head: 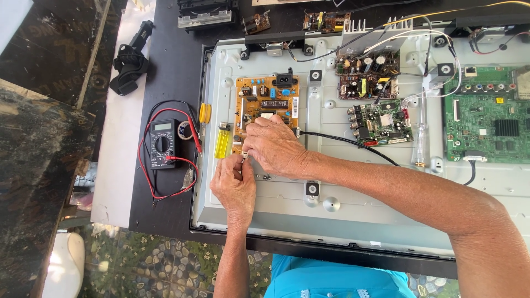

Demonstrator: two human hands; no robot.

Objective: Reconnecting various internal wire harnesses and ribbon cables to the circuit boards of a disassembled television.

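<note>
A grey metal television back panel [353, 193] lay across the black table [165, 49], carrying an orange power board [270, 99] at its left and a green main board [486, 116] at the right. The right hand [274, 147] rested on the orange board's near edge, fingers curled together, while the left hand [234, 185] just beside it pinched what seemed a small white connector [244, 157]. Left of them lay a yellow lighter [222, 141] and a black multimeter [162, 142].

Black multimeter [162, 143] lay on the table [165, 66] left of the panel, its red leads [187, 165] looped around it. Yellow lighter [222, 140] rested just beside the panel's left edge. Green circuit board [486, 118] sat at far right; a clear-handled screwdriver [421, 138] lay between it and a smaller green board [381, 122]. Black strap [130, 63] lay upper left.
</note>
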